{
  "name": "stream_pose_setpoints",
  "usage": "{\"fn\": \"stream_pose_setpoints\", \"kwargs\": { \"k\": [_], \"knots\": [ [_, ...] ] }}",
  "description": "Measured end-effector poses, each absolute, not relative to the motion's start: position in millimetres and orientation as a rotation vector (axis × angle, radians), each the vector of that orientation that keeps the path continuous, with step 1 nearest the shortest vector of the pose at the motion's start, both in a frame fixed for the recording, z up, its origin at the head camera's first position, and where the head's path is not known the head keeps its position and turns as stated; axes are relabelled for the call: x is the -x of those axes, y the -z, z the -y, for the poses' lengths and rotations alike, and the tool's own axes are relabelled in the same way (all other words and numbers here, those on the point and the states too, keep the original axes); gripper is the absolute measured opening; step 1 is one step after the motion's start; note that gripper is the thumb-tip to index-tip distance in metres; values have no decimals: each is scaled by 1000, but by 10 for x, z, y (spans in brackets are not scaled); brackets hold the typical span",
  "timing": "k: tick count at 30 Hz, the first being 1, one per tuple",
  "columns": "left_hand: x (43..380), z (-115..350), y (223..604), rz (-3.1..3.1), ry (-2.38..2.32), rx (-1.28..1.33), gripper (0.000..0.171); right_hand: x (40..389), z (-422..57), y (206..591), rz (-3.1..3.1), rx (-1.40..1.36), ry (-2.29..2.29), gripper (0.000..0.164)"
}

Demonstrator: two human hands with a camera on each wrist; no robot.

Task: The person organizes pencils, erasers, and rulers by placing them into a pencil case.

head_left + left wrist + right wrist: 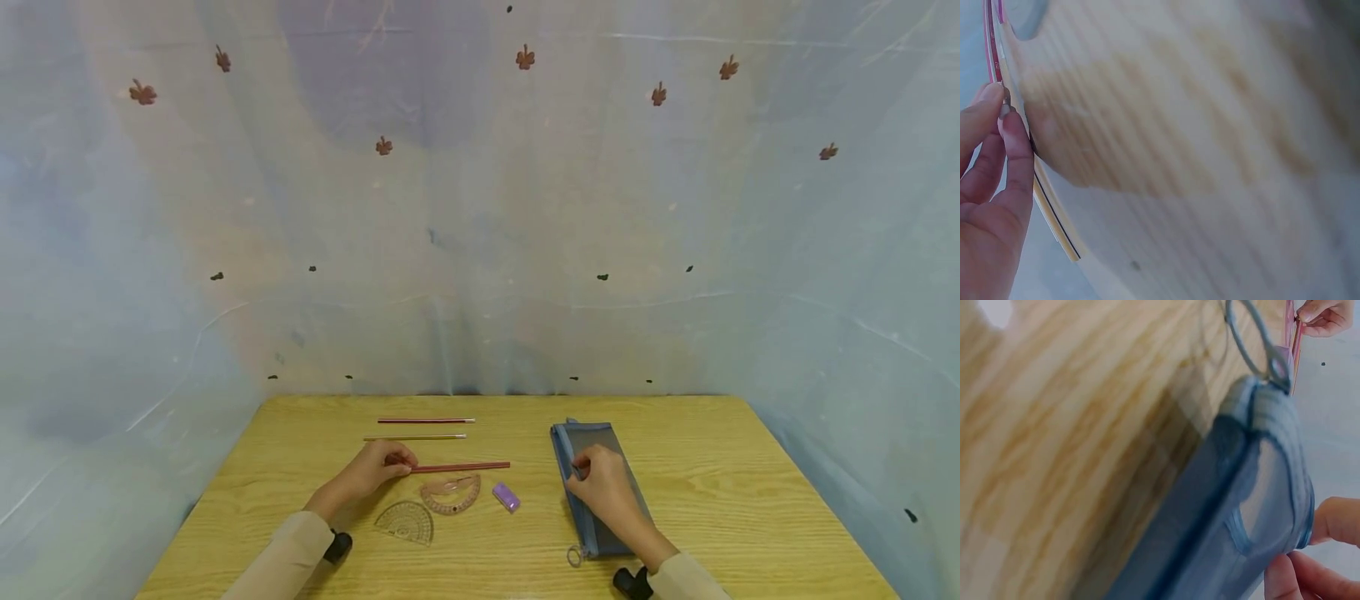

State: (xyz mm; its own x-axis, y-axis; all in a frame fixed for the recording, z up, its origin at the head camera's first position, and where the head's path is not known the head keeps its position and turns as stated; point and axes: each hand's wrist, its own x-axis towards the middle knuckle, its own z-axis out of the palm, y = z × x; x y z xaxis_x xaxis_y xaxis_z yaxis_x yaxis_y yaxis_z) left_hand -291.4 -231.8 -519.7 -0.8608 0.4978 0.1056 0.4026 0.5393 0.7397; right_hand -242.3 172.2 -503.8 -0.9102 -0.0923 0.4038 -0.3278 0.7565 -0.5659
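Note:
My left hand (373, 467) pinches the left end of a red pencil (465, 467) between thumb and fingers, low over the table. In the left wrist view the pencil (992, 53) shows pale stripes along its length. On the right lies a blue-grey mesh zip pouch (591, 435), longer than wide. With thumb and fingers my right hand (609, 492) pinches the pouch's upper edge along the zip side. Seen from the right wrist, the pouch (1210, 506) gapes a little at its near end, where a ring pull (1247, 337) hangs.
Behind the left hand lie a yellow pencil (416, 437) and a dark red pencil (426, 421). A pink protractor (474, 497), a clear protractor (407, 522) and a purple eraser (506, 497) sit between the hands. A patterned curtain (480, 217) hangs behind the wooden table (735, 500).

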Motion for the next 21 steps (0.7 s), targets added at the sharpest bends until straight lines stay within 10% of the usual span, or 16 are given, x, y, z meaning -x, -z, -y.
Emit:
{"fn": "stream_pose_setpoints", "kwargs": {
  "k": [21],
  "knots": [
    [2884,2241,5094,-2622,-1290,-784,17,2429,-1710,5026,2607,-308,-916,18]
  ]
}}
